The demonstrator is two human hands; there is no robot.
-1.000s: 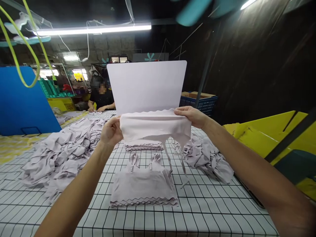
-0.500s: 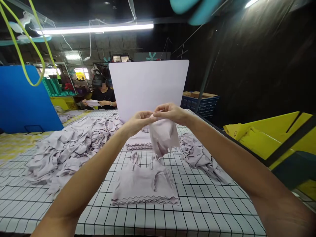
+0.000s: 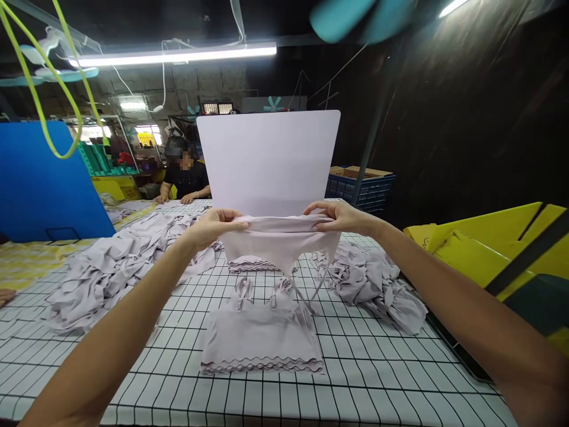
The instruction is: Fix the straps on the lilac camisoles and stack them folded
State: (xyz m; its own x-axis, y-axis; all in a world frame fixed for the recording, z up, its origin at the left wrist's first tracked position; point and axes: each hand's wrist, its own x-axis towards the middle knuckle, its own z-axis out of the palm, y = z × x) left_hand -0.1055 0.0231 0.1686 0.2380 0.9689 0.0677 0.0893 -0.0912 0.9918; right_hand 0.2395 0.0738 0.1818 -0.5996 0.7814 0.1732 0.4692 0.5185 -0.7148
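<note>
Between my two hands a pale lilac camisole top (image 3: pixel 280 240) is stretched sideways in the air, its thin straps dangling below. My left hand (image 3: pixel 220 225) pinches its upper edge on the left, thumb in front. On the right, my right hand (image 3: pixel 342 218) grips the same edge between thumb and fingers. Below it on the table lies a neat stack of matching camisoles (image 3: pixel 262 338), straps pointing away from me and wavy hems toward me. A second stack (image 3: pixel 251 264) sits farther back, partly hidden by the held top.
A large heap of loose lilac garments (image 3: pixel 120 261) covers the table's left side; a smaller heap (image 3: pixel 373 284) lies right. A white board (image 3: pixel 269 163) stands behind, a blue board (image 3: pixel 48 181) at left. Yellow bins (image 3: pixel 480 243) flank the right edge. A co-worker (image 3: pixel 186 178) is across the table.
My hands have moved apart and the bunched camisole between them has spread out wide, straps hanging down. The co-worker's hands have lowered to the table. Another person's hand has appeared at far left.
</note>
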